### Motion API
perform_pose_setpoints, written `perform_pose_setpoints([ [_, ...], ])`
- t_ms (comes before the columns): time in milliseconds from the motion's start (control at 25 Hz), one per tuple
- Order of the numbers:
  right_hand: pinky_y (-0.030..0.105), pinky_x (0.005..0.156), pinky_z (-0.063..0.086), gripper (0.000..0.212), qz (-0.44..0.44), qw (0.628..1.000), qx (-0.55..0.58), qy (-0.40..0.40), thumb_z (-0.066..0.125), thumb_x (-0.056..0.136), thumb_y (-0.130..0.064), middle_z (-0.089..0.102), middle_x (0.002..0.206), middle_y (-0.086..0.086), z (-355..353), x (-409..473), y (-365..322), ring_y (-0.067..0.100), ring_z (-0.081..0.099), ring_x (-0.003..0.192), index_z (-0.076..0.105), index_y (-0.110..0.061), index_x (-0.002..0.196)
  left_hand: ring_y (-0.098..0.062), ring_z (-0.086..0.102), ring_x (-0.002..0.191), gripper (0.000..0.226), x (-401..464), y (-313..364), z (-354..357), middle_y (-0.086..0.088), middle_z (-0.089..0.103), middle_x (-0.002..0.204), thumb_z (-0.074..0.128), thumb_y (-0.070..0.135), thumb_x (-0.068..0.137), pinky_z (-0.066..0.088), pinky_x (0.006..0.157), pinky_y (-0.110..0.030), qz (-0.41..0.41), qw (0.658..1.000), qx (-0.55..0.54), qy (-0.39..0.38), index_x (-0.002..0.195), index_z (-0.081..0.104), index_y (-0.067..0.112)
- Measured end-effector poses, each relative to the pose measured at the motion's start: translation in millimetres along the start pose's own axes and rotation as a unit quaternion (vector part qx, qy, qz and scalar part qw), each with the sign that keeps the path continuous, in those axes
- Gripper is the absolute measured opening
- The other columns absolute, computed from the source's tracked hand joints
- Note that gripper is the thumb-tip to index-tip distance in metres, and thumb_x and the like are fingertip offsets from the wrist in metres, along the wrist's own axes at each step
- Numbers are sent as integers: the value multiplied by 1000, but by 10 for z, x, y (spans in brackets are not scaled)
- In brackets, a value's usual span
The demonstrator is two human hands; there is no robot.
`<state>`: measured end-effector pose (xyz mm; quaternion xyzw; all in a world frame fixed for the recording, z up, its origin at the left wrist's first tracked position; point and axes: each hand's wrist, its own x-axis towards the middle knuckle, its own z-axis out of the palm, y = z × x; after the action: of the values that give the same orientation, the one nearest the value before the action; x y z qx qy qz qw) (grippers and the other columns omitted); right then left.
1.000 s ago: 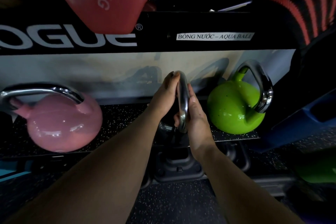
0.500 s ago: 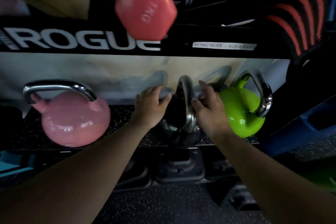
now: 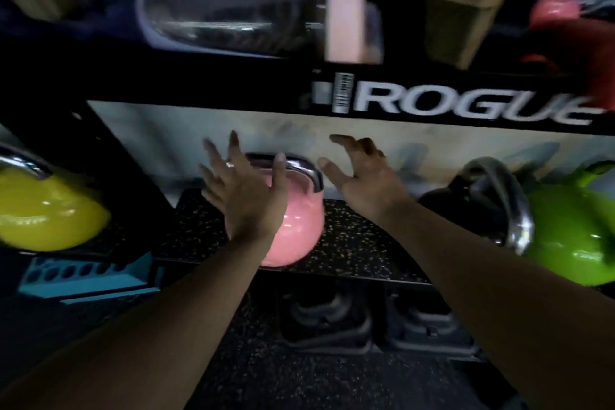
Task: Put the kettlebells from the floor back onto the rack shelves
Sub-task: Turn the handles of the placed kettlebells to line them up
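A pink kettlebell (image 3: 299,226) with a chrome handle stands on the speckled rack shelf (image 3: 352,250). My left hand (image 3: 246,190) hovers in front of it, fingers spread, holding nothing. My right hand (image 3: 362,173) is open in the air just right of the pink handle. A black kettlebell (image 3: 466,206) with a chrome handle sits on the shelf further right, touching a green kettlebell (image 3: 572,236). A yellow kettlebell (image 3: 43,213) rests at the far left, in the neighbouring bay.
The black upper shelf beam (image 3: 466,103) with white lettering runs overhead, carrying a clear bin (image 3: 233,7) and a red dumbbell (image 3: 572,36). A teal bracket (image 3: 90,280) sticks out at lower left. Dark moulded bases (image 3: 326,319) sit on the speckled floor under the shelf.
Both hands have let go of the black kettlebell, which now stands on the shelf. The view has swung left, and the hands are open by the pink kettlebell.
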<state>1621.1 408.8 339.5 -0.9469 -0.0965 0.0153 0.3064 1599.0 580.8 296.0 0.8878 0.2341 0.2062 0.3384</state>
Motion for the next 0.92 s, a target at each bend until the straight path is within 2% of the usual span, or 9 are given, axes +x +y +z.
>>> perform_pose_setpoints([
  [80, 45, 106, 39, 59, 25, 999, 23, -42, 45, 91, -62, 50, 136, 13, 277, 144, -231, 34, 45, 128, 40, -34, 142, -45, 9, 150, 94, 98, -136, -49, -11, 0, 167, 43, 76, 84, 17, 115, -66, -144, 983, -94, -62, 157, 6, 30],
  [120, 43, 103, 42, 57, 39, 997, 44, -50, 45, 91, -62, 54, 131, 14, 394, 209, -311, 33, 49, 125, 44, -31, 139, -46, 19, 148, 98, 95, -197, -55, -11, -1, 167, 40, 80, 81, 24, 114, -64, -172, 968, -141, -113, 157, 2, 32],
  [240, 36, 85, 43, 50, 78, 994, 76, -29, 46, 93, -59, 61, 116, 15, 598, 263, -467, 34, 57, 109, 53, -20, 123, -43, 41, 138, 90, 182, -241, -104, -13, -3, 166, 34, 76, 87, 39, 107, -47, -156, 945, -223, -183, 156, -5, 34],
  [360, 36, 75, 43, 45, 104, 986, 124, 43, 47, 93, -58, 62, 102, 11, 762, 113, -563, 33, 57, 96, 53, -18, 111, -35, 33, 143, 87, 509, -270, -152, -11, 4, 166, 43, 65, 93, 31, 101, -37, -122, 928, -266, -229, 158, -2, 29],
  [480, 42, 67, 52, 32, 132, 961, 240, 30, 54, 91, -56, 66, 83, 7, 795, -43, -620, 31, 64, 79, 53, -24, 97, -31, 33, 143, 87, 475, -342, -176, -9, 11, 164, 47, 62, 94, 29, 94, -32, -93, 930, -261, -243, 159, 2, 26],
  [600, 42, 74, 54, 20, 151, 925, 344, 62, 60, 89, -50, 70, 95, 4, 821, -57, -700, 28, 66, 87, 60, -39, 105, -31, 39, 138, 86, 425, -323, -72, -10, 22, 161, 45, 65, 92, 35, 100, -34, -81, 932, -259, -242, 158, 8, 24],
  [720, 35, 79, 49, 27, 124, 920, 368, 46, 48, 97, -46, 68, 109, 3, 1040, -178, -884, 20, 62, 96, 56, -46, 123, -25, 55, 119, 85, 686, -431, -105, -10, 54, 133, 48, 70, 84, 43, 99, -40, -74, 906, -316, -273, 148, 32, 17],
  [840, 35, 88, 51, 32, 119, 900, 418, 18, 46, 99, -44, 70, 112, -2, 1143, -215, -952, 14, 65, 99, 52, -46, 130, -15, 51, 123, 72, 707, -540, -140, -2, 48, 143, 46, 63, 92, 41, 100, -36, -61, 897, -324, -295, 153, 27, 29],
  [920, 27, 93, 50, 36, 130, 882, 453, 37, 40, 102, -43, 66, 125, -5, 1164, -187, -964, 12, 62, 112, 50, -43, 136, -16, 59, 115, 58, 632, -523, -130, -3, 58, 131, 42, 61, 94, 47, 97, -36, -51, 894, -334, -294, 144, 37, 32],
])
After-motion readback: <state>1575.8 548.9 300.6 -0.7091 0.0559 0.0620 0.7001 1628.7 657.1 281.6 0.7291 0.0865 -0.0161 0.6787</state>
